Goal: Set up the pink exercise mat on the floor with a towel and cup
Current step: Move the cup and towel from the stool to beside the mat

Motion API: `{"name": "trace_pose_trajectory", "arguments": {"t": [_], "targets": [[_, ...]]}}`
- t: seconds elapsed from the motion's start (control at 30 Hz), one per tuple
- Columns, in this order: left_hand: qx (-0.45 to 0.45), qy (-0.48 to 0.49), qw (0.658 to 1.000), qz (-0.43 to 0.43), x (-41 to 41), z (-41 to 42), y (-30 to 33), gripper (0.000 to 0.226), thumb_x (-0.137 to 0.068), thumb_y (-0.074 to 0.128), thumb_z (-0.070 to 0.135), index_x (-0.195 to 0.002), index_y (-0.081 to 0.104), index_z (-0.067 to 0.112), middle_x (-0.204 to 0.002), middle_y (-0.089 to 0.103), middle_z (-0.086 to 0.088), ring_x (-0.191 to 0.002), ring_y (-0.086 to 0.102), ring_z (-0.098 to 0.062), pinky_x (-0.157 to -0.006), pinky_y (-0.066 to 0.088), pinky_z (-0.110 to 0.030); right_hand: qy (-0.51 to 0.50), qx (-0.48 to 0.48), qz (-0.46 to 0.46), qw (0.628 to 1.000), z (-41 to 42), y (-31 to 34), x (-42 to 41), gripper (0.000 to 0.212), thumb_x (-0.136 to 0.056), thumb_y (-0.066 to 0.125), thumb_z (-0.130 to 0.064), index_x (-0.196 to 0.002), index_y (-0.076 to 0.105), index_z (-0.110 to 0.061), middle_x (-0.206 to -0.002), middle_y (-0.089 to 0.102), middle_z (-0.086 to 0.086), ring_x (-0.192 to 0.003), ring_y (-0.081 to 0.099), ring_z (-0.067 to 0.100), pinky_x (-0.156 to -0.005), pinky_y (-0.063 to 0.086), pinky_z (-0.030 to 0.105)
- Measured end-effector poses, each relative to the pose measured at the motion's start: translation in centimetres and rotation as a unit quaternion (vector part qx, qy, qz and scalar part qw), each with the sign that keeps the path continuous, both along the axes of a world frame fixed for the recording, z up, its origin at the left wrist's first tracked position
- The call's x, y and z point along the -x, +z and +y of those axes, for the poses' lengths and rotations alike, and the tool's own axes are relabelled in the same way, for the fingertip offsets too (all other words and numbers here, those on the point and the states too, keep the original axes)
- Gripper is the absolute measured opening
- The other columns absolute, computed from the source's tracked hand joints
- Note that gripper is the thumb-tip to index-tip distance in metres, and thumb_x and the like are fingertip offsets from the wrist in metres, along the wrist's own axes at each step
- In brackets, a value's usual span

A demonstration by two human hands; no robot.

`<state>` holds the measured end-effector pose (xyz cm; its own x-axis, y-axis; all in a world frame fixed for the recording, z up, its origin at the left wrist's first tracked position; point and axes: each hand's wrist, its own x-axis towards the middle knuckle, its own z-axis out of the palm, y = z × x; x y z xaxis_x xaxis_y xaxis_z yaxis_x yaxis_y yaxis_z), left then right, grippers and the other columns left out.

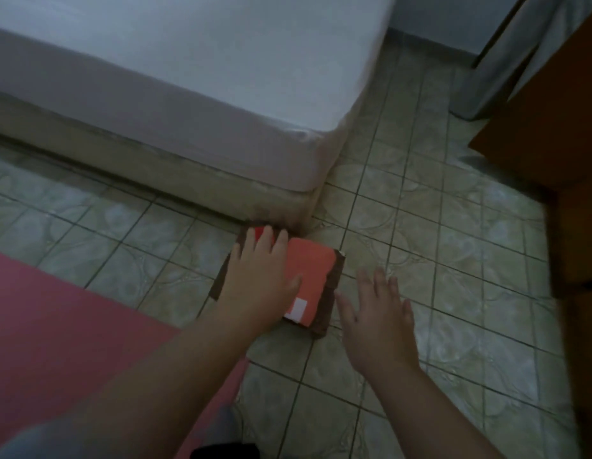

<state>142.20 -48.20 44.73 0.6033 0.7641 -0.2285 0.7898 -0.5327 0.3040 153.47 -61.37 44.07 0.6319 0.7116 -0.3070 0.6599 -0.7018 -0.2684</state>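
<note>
A folded towel [308,276] — orange on top, brown beneath, with a white tag — is laid flat on the floor tiles, just beside the pink exercise mat [72,326], which is spread flat.

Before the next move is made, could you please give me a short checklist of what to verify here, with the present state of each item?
1. Pink exercise mat laid flat on the green tiled floor: ok.
2. Folded orange and brown towel on the floor beside the mat, near the corner of the white bed: ok.
3. Left hand resting flat on the towel: ok.
4. Right hand open, beside the towel, not touching it: ok.
5. Cup set in place: cannot tell, none is in view.
6. Towel lying square to the mat: not ok, it sits at an angle.
</note>
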Motion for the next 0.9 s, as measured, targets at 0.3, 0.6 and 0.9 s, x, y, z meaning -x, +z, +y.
{"name": "trace_pose_trajectory", "arguments": {"t": [0.3, 0.6, 0.9], "targets": [[0.054, 0.045, 0.995, 0.068, 3.6, 1.4, -20.4, 0.075, -0.09, 0.038, 0.054, -0.15, 0.005, 0.023, -0.16, 0.001, -0.006, -0.147, -0.002, -0.028, -0.119, 0.007, -0.044, 0.054, -0.057, -0.027, 0.997, 11.3, -14.6, -3.3, 0.071, -0.091, 0.022, -0.062, -0.151, 0.016, -0.025, -0.161, 0.009, 0.004, -0.148, 0.003, 0.022, -0.117, 0.006, 0.048], [0.068, 0.149, 0.976, -0.142, 1.5, 10.0, -35.5, 0.104, -0.079, 0.058, 0.058, -0.149, -0.008, 0.021, -0.16, -0.001, -0.007, -0.146, -0.006, -0.026, -0.12, 0.007, -0.043, 0.047, -0.035, -0.063, 0.996, 15.9, -31.7, -4.6, 0.08, -0.085, 0.024, -0.071, -0.15, 0.012, -0.026, -0.161, 0.008, 0.007, -0.148, 0.004, 0.028, -0.115, 0.008, 0.052], [0.091, 0.168, 0.896, -0.401, -3.2, 16.7, -41.5, 0.137, -0.046, 0.088, 0.049, -0.149, 0.0, 0.031, -0.149, 0.036, -0.001, -0.134, 0.036, -0.009, -0.108, 0.029, -0.024, 0.023, -0.003, -0.064, 0.998, 16.0, -39.8, -2.6, 0.103, -0.061, 0.009, -0.088, -0.149, -0.007, -0.035, -0.162, -0.008, 0.002, -0.146, -0.014, 0.028, -0.113, 0.004, 0.062]]}}
